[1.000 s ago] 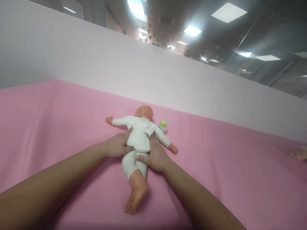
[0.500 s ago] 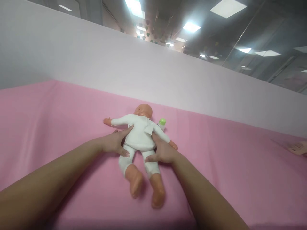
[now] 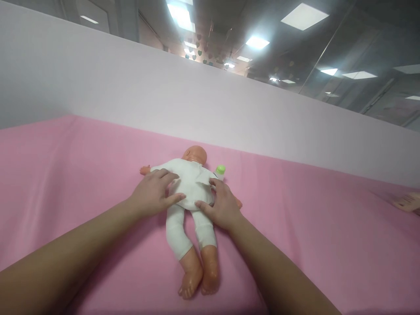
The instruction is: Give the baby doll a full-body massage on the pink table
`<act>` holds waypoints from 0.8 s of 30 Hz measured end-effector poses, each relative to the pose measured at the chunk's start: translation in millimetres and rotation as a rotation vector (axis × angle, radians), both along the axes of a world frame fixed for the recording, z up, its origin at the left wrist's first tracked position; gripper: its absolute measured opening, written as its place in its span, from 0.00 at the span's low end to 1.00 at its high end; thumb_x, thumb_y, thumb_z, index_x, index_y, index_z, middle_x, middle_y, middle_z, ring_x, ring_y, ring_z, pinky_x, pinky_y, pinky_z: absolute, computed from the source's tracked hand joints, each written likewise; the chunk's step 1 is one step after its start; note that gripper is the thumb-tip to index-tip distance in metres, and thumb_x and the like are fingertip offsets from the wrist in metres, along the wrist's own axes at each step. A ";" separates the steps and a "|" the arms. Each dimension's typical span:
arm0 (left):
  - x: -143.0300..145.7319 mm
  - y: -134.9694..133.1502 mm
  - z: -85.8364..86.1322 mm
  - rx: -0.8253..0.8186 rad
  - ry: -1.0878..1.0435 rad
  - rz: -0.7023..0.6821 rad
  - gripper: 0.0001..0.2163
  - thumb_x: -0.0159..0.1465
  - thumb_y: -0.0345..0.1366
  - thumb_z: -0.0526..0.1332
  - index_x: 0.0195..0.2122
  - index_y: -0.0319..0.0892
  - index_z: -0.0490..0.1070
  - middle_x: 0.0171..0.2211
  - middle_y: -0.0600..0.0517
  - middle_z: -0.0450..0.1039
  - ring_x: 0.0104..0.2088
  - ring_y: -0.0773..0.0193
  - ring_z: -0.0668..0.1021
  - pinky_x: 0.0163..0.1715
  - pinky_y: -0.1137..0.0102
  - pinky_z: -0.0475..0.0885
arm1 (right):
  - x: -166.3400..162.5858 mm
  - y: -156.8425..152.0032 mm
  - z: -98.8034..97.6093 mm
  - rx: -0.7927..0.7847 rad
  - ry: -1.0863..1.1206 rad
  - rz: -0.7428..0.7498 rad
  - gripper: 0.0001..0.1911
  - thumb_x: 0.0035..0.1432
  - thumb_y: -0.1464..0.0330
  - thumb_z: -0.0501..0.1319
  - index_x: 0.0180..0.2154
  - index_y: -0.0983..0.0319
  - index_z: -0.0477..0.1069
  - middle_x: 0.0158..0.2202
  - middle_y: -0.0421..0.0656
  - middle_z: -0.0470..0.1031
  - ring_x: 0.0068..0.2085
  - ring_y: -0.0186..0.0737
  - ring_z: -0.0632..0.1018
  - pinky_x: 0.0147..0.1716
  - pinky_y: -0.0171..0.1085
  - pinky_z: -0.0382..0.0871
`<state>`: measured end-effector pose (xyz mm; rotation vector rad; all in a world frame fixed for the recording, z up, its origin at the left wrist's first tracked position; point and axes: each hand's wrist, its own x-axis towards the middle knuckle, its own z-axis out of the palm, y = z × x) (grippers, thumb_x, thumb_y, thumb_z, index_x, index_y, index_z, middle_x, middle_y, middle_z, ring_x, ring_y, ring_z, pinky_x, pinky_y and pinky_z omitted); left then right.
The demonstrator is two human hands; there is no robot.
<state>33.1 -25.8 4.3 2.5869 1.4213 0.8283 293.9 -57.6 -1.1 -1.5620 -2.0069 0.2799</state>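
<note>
A baby doll [image 3: 189, 186] with a white cloth body and limbs, bare plastic head, hands and feet lies stretched out, head away from me and feet toward me. My left hand [image 3: 154, 192] rests at the left side of its torso, fingers spread, thumb on the lower trunk. On the opposite side, my right hand [image 3: 221, 203] touches the torso with its thumb apart from the fingers, partly covering the doll's arm. A small loose flap of cloth stands out from the shirt near the right fingertips. Beside the doll's shoulder is a small bottle [image 3: 220, 171] with a green cap, partly hidden.
Pink sheeting [image 3: 311, 227] covers the surface under the doll. A white low wall [image 3: 210, 105] runs along the back, with glass and ceiling lights above. At the far right edge lies a flat beige item [image 3: 408, 202], blurred.
Both hands have loosened from the doll's sides and shifted up onto its torso, thumbs moving from the thighs to the lower trunk. The doll's legs now lie straighter, feet closer together.
</note>
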 end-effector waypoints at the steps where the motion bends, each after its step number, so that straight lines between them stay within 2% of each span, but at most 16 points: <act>1: 4.2 -4.3 1.1 0.057 -0.015 -0.032 0.25 0.64 0.56 0.58 0.50 0.41 0.75 0.49 0.41 0.75 0.51 0.45 0.75 0.52 0.52 0.69 | -1.6 -0.9 -1.0 0.049 0.000 -0.029 0.36 0.55 0.50 0.67 0.60 0.57 0.62 0.59 0.49 0.69 0.58 0.54 0.71 0.56 0.53 0.66; 3: 13.2 -13.0 2.6 0.119 -0.022 -0.141 0.18 0.64 0.50 0.58 0.43 0.41 0.76 0.41 0.43 0.75 0.44 0.50 0.77 0.48 0.55 0.70 | -4.9 -2.7 -3.2 0.138 -0.011 -0.009 0.23 0.56 0.53 0.67 0.49 0.57 0.69 0.49 0.47 0.74 0.51 0.51 0.74 0.51 0.49 0.69; 6: 25.2 -21.8 2.9 0.078 0.037 -0.272 0.12 0.64 0.44 0.58 0.37 0.42 0.76 0.34 0.47 0.73 0.37 0.55 0.76 0.40 0.60 0.71 | -9.5 -4.4 -7.6 0.203 -0.047 0.171 0.09 0.59 0.61 0.65 0.39 0.58 0.71 0.38 0.44 0.76 0.43 0.47 0.75 0.46 0.45 0.70; 8: 29.4 -22.8 2.0 0.019 0.095 -0.289 0.10 0.64 0.42 0.59 0.35 0.43 0.75 0.34 0.48 0.73 0.36 0.56 0.75 0.37 0.63 0.69 | -11.6 -5.0 -10.5 0.206 -0.066 0.272 0.06 0.59 0.65 0.64 0.38 0.59 0.73 0.39 0.44 0.77 0.43 0.46 0.76 0.48 0.45 0.70; 12: 28.3 -18.4 -0.9 -0.050 0.138 -0.275 0.11 0.64 0.44 0.59 0.35 0.43 0.74 0.33 0.49 0.73 0.36 0.55 0.75 0.35 0.64 0.68 | -13.4 -6.3 -13.2 0.191 -0.052 0.318 0.08 0.60 0.68 0.62 0.42 0.59 0.74 0.42 0.45 0.78 0.45 0.46 0.77 0.50 0.46 0.70; 15: 27.0 -16.2 -2.9 -0.067 0.128 -0.264 0.15 0.64 0.47 0.59 0.47 0.46 0.74 0.36 0.49 0.74 0.39 0.54 0.77 0.37 0.64 0.68 | -13.6 -7.4 -11.8 0.188 -0.002 0.348 0.09 0.60 0.71 0.60 0.43 0.59 0.74 0.40 0.43 0.78 0.43 0.44 0.77 0.47 0.44 0.71; 17: 28.9 -15.2 -4.5 -0.093 0.107 -0.216 0.22 0.64 0.49 0.59 0.57 0.48 0.70 0.40 0.48 0.74 0.41 0.52 0.78 0.38 0.63 0.68 | -13.7 -7.9 -10.3 0.192 0.020 0.356 0.09 0.60 0.71 0.59 0.42 0.59 0.74 0.38 0.43 0.78 0.41 0.43 0.77 0.44 0.43 0.71; 21: 32.9 -10.6 -10.0 -0.262 -0.028 -0.035 0.34 0.66 0.54 0.55 0.68 0.41 0.56 0.35 0.48 0.76 0.36 0.50 0.79 0.32 0.63 0.67 | -14.2 -8.3 -8.8 0.190 0.034 0.353 0.08 0.60 0.71 0.59 0.41 0.59 0.75 0.37 0.42 0.78 0.40 0.43 0.77 0.43 0.42 0.70; 24: 30.2 -8.1 -13.3 -0.337 -0.169 0.036 0.40 0.66 0.53 0.54 0.72 0.35 0.42 0.32 0.50 0.76 0.34 0.51 0.79 0.31 0.63 0.68 | -14.5 -8.2 -10.7 0.207 0.053 0.321 0.09 0.60 0.70 0.60 0.43 0.59 0.74 0.38 0.43 0.78 0.41 0.44 0.77 0.44 0.43 0.71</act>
